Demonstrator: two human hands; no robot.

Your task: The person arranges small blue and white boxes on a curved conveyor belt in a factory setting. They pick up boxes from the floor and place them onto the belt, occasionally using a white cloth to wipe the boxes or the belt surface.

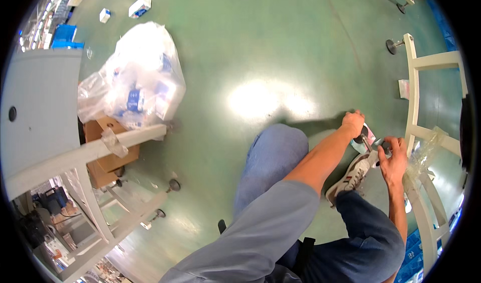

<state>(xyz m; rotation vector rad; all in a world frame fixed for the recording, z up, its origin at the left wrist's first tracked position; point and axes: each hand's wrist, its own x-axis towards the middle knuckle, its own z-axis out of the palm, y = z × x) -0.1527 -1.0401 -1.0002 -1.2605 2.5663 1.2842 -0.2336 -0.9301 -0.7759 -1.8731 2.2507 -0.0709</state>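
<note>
My left hand [354,123] reaches low to the floor, fingers curled at the edge of a small flat printed carton [370,133]. A round black levelling foot [361,134] with a metal stem stands over that carton, right beside the hand. My right hand [395,161] is close by on the right, thumb and fingers curved about a dark round wheel [386,146] at the base of the cream metal frame [412,107]. Its fingertips partly cover the wheel. Just below both hands is my white and grey shoe [351,177]. My knees are bent low beside it.
A clear plastic bag [145,77] of white and blue cartons sits at the left, by a cardboard box [107,152] and another cream frame [95,155]. Two small cartons [140,7] lie farther off. Clear wrap [423,155] hangs on the right frame.
</note>
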